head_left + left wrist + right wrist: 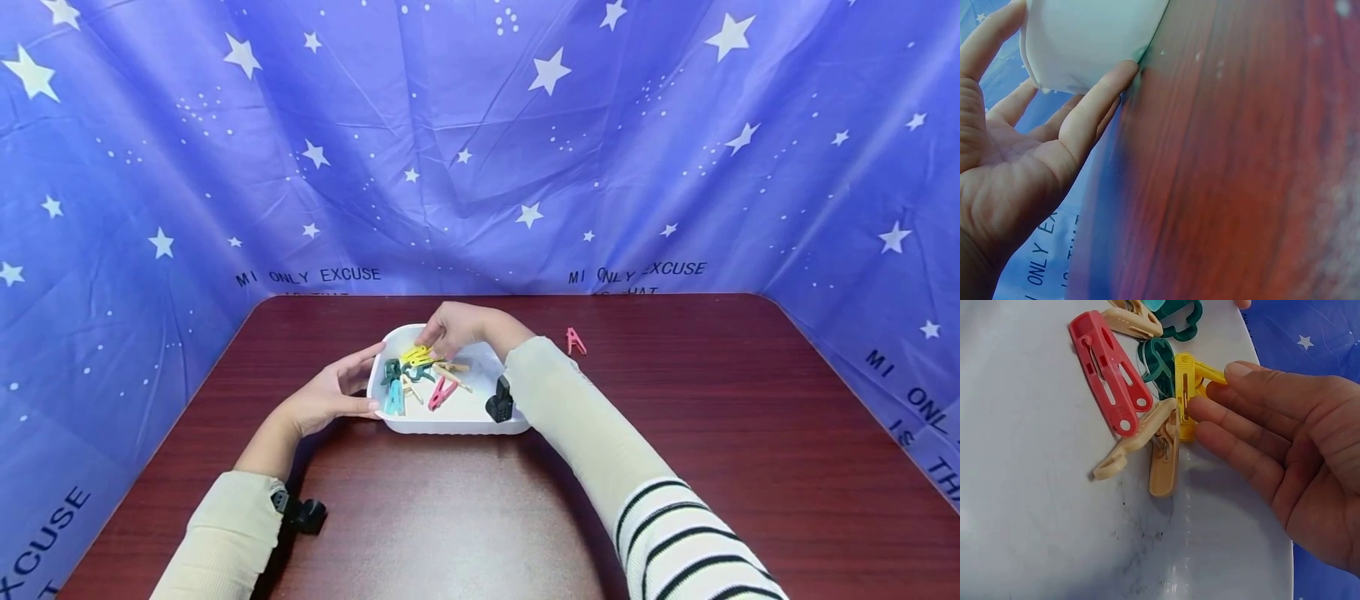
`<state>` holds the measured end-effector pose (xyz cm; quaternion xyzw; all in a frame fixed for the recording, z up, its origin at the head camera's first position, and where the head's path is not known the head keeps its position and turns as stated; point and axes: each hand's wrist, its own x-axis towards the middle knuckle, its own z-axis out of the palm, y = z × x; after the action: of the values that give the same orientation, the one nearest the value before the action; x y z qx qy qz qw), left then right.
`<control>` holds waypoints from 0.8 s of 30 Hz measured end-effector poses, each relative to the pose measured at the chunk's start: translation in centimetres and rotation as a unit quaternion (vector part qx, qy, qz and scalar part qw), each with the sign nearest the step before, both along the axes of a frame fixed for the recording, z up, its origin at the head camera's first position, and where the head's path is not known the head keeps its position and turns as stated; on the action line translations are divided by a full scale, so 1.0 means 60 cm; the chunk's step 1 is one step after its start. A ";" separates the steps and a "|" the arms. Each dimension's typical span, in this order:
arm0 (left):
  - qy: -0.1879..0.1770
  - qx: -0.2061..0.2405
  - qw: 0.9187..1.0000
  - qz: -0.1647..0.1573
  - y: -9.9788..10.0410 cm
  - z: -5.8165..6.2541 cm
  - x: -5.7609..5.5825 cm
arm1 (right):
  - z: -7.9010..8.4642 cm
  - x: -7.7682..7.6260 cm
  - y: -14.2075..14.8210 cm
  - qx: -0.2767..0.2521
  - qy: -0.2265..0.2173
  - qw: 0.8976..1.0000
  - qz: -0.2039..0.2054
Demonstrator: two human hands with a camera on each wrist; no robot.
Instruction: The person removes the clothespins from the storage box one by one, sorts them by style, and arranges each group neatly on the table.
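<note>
A white plastic tray (457, 427) sits on the table with several clothespins in it. My left hand (330, 396) holds its left end, thumb at the near corner and fingers farther back; in the left wrist view the thumb (1100, 100) touches the tray's wall (1085, 44). Reaching in from the right, my right hand (1291, 437) pinches a yellow clothespin (1185, 387) between thumb and fingers. Close to it lie a wooden-coloured clothespin (1163, 465), a pink clothespin (1100, 369) and dark green clips (1159, 365). A light blue clothespin (395, 398) lies near the tray's left end.
Another pink clothespin (575, 341) lies on the dark red table (712, 417), outside the tray to the right. Blue cloth with white stars (465, 208) hangs behind and at both sides. Black wrist cameras (306, 515) are strapped over the sleeves.
</note>
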<state>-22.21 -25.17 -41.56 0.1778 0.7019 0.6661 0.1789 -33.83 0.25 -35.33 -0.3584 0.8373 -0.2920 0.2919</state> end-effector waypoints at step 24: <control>-0.008 0.006 1.000 0.002 0.002 0.005 0.000 | -0.011 0.002 -0.014 -0.027 0.007 0.998 -0.047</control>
<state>-22.20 -25.02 -41.28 0.1720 0.6967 0.6721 0.1827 -33.71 -0.57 -36.02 -0.3282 0.8470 -0.3258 0.2622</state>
